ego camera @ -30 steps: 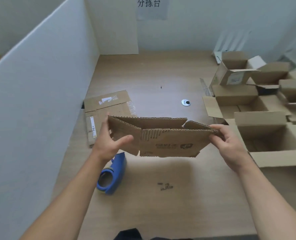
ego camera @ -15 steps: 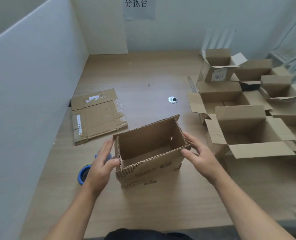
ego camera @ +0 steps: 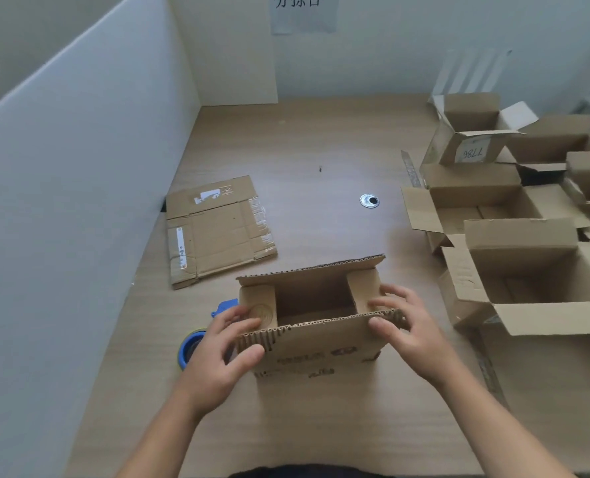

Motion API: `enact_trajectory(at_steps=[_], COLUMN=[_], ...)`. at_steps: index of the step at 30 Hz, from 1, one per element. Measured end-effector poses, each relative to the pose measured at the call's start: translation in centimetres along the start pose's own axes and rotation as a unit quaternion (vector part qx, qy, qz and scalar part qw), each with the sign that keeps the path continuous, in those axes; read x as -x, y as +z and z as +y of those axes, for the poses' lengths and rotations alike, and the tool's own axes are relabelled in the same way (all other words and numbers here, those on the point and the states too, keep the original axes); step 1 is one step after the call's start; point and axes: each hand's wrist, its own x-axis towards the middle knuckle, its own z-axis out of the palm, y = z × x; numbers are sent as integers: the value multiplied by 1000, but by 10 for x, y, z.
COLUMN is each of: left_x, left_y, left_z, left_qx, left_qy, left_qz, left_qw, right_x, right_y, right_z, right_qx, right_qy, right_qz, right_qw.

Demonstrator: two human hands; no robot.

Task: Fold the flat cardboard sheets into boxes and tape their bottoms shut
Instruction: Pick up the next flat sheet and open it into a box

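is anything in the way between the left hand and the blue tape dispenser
Nothing visible stands between them. The blue tape dispenser lies on the table just left of the box, right beside the left hand, which partly covers it. That hand rests on the box's left flap.

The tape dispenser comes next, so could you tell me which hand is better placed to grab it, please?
Probably left: the tape dispenser lies just beside the left hand, while the right hand is across the box from it.
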Motion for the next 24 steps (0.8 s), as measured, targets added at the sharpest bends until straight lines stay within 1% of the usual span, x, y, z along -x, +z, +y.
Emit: enact_trajectory(at_steps=[4,6,9,11,13,16,20,22,24], left_x=[-7,-10,-17,-22,-27,-34,-33,-33,-34], left_y=[12,18,18,14,10,11,23,27,31], left_z=[6,8,5,6,10,12,6,4,0], left_qx=[-6,-3,-40,-73,-92,-86,-79,-50,-27], left_qy=[7,-2,0,2,-10,4,-32,-43,-52], left_qz=[91,114,104,80,58,77,99,123,133], left_qw=[996,993,994,994,994,993,991,990,989], right_x=[-4,-7,-15,-21,-27,-32,-31,-29,-29], right_y=[5,6,2,-3,-6,-5,1,4,4], right_z=[-3,-3,-5,-7,-7,-2,7,7,0], right_qx=[24,31,50,88,103,129,188,208,258], right_qy=[14,37,43,28,12,-11,-28,-64,-96], right_qz=[56,60,40,7,7,46,43,49,37], right_qw=[998,997,997,996,995,991,981,975,961])
